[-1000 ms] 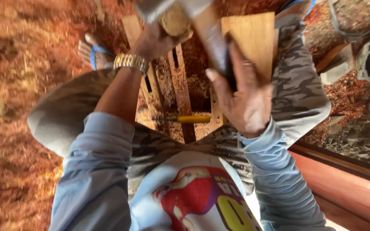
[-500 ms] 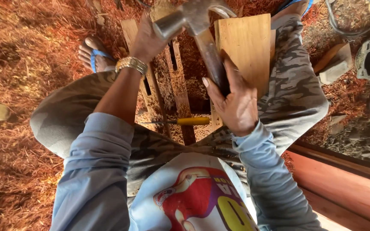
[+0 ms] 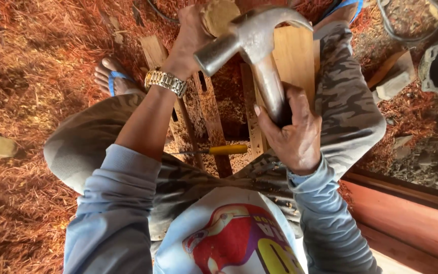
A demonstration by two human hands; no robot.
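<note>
Hammer (image 3: 252, 43) swings higher than a moment back, its steel head now raised above our work, handle clenched in our right hand (image 3: 292, 132). Our left hand (image 3: 191, 35), wearing a gold watch (image 3: 166, 82), grasps a round wooden piece (image 3: 219, 15) further out. Between our knees lies a yellow-handled tool (image 3: 219, 150) on wooden slats (image 3: 211, 111). Farthest right, a basin (image 3: 411, 18) holds reddish shavings.

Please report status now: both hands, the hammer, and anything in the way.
Right hand grips claw hammer, raised. Left hand holds round wooden piece. Yellow-handled tool lies below, apart.
</note>
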